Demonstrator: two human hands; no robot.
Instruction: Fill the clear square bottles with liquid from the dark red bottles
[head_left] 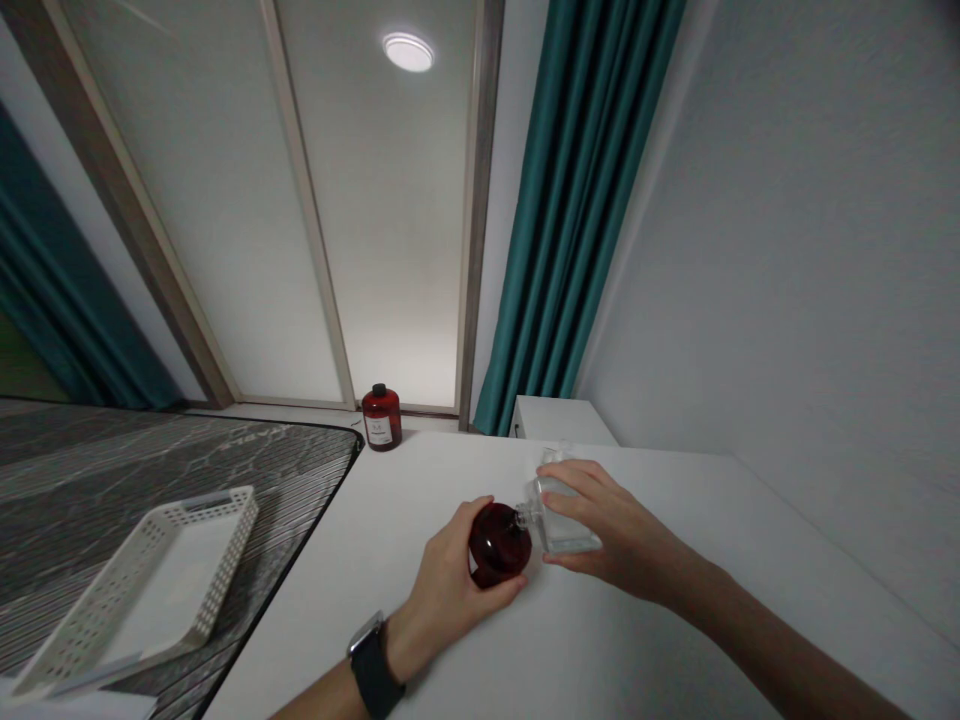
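My left hand (454,575) is wrapped round a dark red-brown bottle (499,543), whose narrow neck points up and to the right. In my right hand (600,520) is a clear glass bottle (562,530), tipped on its side with its mouth against or very close to the neck of the red-brown one. Whether the two mouths touch I cannot tell. Another clear glass piece (555,455) shows just behind my right fingers, partly hidden by them. Farther back on the white table stands a second red-brown bottle (382,418), upright, with a black cap and a white label.
To the left, a white perforated basket (244,530) lies on a grey patterned surface (300,455) beside the white table (360,560). A low white cabinet (562,415) stands past the far edge, near a teal curtain (570,200). A wall (810,250) bounds the right side.
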